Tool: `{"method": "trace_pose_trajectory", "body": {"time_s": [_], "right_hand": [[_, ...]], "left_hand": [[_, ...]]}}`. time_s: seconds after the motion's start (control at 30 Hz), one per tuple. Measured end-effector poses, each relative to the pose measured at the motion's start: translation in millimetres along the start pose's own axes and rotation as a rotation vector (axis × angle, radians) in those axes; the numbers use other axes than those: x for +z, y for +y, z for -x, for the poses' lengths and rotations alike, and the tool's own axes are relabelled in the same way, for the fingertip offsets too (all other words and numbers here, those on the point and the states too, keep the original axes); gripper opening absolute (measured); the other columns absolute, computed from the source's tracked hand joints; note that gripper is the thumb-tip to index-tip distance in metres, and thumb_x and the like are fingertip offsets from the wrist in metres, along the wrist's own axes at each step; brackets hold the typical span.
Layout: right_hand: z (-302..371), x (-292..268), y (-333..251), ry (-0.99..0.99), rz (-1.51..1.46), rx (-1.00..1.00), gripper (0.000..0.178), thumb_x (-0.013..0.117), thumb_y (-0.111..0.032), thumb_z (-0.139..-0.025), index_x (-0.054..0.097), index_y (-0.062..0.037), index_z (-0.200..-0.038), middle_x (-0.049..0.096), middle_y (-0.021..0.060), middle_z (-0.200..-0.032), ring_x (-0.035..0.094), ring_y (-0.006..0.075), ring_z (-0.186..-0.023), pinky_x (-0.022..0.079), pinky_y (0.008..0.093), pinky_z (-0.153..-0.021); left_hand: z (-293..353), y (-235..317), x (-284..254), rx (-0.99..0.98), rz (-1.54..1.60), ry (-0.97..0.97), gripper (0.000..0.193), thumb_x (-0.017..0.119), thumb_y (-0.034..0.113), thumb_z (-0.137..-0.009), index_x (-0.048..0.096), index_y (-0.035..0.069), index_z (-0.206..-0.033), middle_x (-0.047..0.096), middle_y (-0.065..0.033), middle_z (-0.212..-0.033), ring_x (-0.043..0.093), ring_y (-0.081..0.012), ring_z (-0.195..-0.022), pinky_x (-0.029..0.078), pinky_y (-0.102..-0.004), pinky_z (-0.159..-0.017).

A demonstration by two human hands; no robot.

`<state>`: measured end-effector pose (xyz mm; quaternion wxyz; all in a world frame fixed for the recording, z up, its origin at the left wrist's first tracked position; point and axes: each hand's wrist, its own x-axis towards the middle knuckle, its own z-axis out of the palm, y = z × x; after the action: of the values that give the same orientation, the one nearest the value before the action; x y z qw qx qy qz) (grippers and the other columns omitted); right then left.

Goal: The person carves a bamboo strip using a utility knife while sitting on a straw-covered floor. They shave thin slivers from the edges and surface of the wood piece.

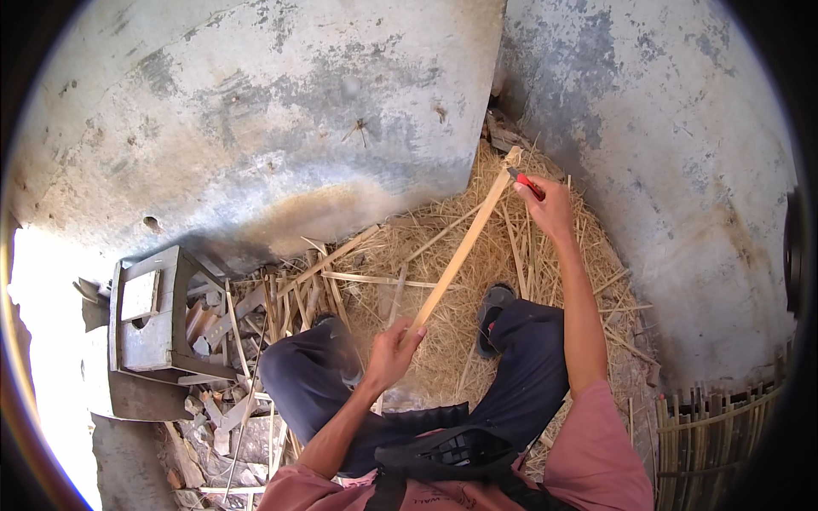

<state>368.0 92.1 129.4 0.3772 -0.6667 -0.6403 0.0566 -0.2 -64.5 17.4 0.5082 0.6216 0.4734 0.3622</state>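
My left hand [392,356] is closed around the near end of a long, flat strip of pale wood or bamboo [464,249]. The strip slants up and away to the right, above the shavings between my knees. In my right hand [550,210] is a red-handled knife [530,186], gripped by its handle with the arm stretched far forward. The knife's dark blade lies against the strip near its far end. A pale curl or frayed bit shows just beyond the blade; whether it is still attached I cannot tell.
A heap of thin shavings [443,358] spreads around my feet, with loose strips [379,278] over it. At left, a worn wooden stool [175,341] lies among rubble [243,443]. Weathered walls [341,111] rise ahead and at right. A slatted panel [716,434] stands lower right.
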Motion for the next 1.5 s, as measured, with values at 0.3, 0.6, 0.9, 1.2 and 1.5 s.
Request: {"method": "trace_pose_trajectory", "body": {"time_s": [0.3,0.6,0.9,1.2,1.5], "right_hand": [[10,10,8,-0.227,-0.579,0.163,0.043,0.051,-0.041,-0.112,0.075,-0.0081,-0.123,0.045,-0.0032,-0.062,0.041,0.0089,-0.055,0.034,0.0274,-0.056],[17,18,-4,-0.046,-0.49,0.2,0.056,0.06,-0.054,-0.104,0.07,-0.0042,-0.129,0.061,0.0009,-0.086,0.054,0.0111,-0.073,0.046,0.031,-0.07],[4,21,-5,0.242,-0.436,0.254,0.061,0.078,-0.058,-0.092,0.067,0.0002,-0.11,0.057,0.0011,-0.082,0.051,0.0132,-0.072,0.042,0.034,-0.07],[3,20,0,0.326,-0.625,0.345,0.044,0.081,-0.046,-0.094,0.064,-0.0061,-0.089,0.046,-0.006,-0.067,0.039,0.007,-0.057,0.032,0.0296,-0.054],[6,17,2,0.239,-0.943,0.417,0.04,0.084,-0.033,-0.094,0.067,-0.0023,-0.115,0.045,-0.0091,-0.065,0.036,0.004,-0.05,0.028,0.0246,-0.048]], "left_hand": [[-4,0,1,0.006,-0.038,0.032,0.025,0.066,0.025,-0.107,0.068,0.001,-0.111,0.059,-0.0043,-0.068,0.05,-0.0092,-0.063,0.041,-0.0327,-0.056],[-7,15,4,0.017,-0.001,0.106,0.022,0.07,0.023,-0.104,0.066,0.002,-0.107,0.061,0.002,-0.074,0.045,-0.0036,-0.066,0.038,-0.026,-0.056],[-6,9,3,0.115,-0.18,0.104,0.021,0.075,0.021,-0.1,0.069,0.002,-0.107,0.061,-0.0125,-0.066,0.058,-0.0197,-0.056,0.046,-0.0365,-0.055],[-6,12,4,0.144,-0.17,0.113,0.02,0.075,0.019,-0.1,0.066,0.001,-0.101,0.062,-0.008,-0.067,0.051,-0.0114,-0.058,0.043,-0.0327,-0.054],[-6,11,4,0.105,-0.089,0.072,0.022,0.075,0.023,-0.101,0.069,0.002,-0.102,0.064,-0.01,-0.068,0.059,-0.0153,-0.059,0.045,-0.0345,-0.056]]}}
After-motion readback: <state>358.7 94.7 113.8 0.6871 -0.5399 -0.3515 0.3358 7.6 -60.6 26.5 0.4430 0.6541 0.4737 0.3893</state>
